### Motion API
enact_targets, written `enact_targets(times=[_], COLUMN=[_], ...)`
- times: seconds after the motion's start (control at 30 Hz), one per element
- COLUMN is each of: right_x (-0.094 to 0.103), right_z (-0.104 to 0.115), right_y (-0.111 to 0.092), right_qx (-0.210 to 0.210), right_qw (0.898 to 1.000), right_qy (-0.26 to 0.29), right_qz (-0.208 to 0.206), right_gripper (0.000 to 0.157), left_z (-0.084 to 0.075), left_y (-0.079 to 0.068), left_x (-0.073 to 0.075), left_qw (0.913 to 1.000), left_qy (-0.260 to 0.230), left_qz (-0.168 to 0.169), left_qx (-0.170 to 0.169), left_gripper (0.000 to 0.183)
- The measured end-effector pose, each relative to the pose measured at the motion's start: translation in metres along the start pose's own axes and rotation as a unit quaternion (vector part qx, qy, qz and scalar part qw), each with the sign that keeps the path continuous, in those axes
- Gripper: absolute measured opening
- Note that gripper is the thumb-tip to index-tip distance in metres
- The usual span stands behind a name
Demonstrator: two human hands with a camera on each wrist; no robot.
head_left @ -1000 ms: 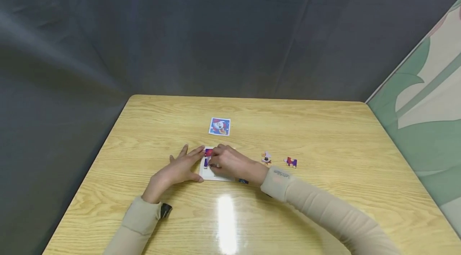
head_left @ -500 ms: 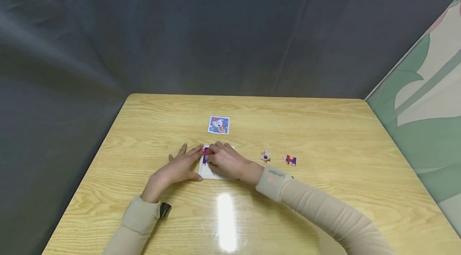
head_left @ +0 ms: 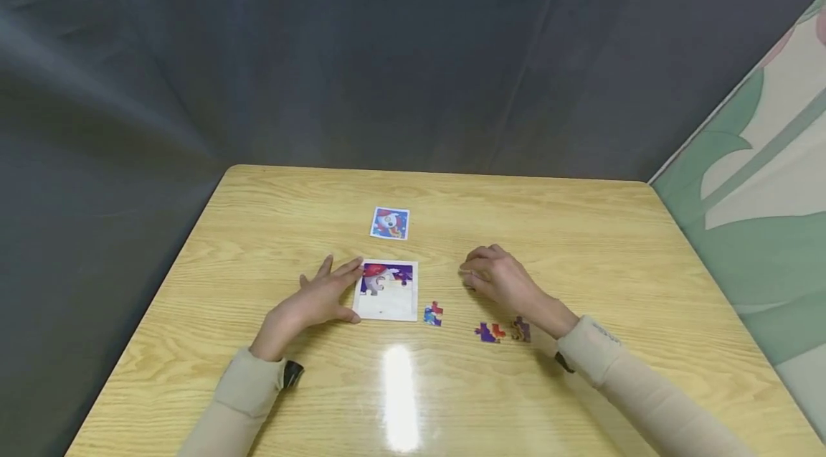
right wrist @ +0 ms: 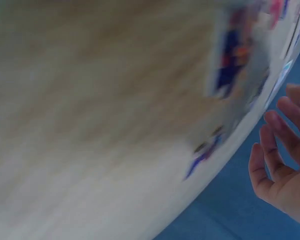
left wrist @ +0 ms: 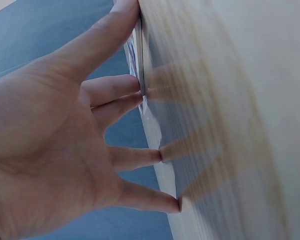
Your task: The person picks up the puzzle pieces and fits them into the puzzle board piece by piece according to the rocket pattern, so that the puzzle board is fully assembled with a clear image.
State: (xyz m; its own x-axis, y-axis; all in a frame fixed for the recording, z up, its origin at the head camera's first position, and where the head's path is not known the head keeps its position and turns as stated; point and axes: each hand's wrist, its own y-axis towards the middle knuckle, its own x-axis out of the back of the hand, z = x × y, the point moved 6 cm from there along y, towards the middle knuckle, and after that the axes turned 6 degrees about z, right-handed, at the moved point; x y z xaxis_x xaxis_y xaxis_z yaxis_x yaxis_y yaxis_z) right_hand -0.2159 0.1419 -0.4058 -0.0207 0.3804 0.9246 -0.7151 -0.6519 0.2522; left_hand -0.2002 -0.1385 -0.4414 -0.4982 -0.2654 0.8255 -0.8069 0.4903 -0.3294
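Left fingers [left wrist: 135,157], spread, touch the puzzle board [head_left: 395,305]; right fingers [right wrist: 271,150] curl, grip unclear.

Perhaps a curtained-off booth: dark drapes [head_left: 413,55] back a wooden table [head_left: 581,227], leaf-patterned hanging [head_left: 768,263] alongside.

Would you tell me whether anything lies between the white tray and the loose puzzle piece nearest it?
Nothing visible; only tabletop separates the puzzle piece from the tray. The left hand touches its opposite side.

The right wrist view crops the right hand [right wrist: 292,187] and blurs what look like puzzle pieces [right wrist: 230,59].
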Motion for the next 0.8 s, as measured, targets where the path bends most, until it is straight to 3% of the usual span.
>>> enact_targets(times=[0.27,0.8], right_x=[-0.005,-0.008], right_z=[-0.009,-0.009], right_y=[-0.022,-0.023], right_qx=[0.009,-0.025], right_qw=[1.000,0.999], right_qy=[-0.020,-0.033], right_qz=[0.013,0.005], right_gripper=[0.022,0.019], left_z=[0.000,-0.002], left_y=[-0.001,-0.002], left_x=[0.000,0.001], left_qw=[0.9999,0.9998], left_qy=[-0.010,-0.018], left_qz=[-0.001,0.006], left_qx=[-0.005,-0.004], left_gripper=[0.086,0.086])
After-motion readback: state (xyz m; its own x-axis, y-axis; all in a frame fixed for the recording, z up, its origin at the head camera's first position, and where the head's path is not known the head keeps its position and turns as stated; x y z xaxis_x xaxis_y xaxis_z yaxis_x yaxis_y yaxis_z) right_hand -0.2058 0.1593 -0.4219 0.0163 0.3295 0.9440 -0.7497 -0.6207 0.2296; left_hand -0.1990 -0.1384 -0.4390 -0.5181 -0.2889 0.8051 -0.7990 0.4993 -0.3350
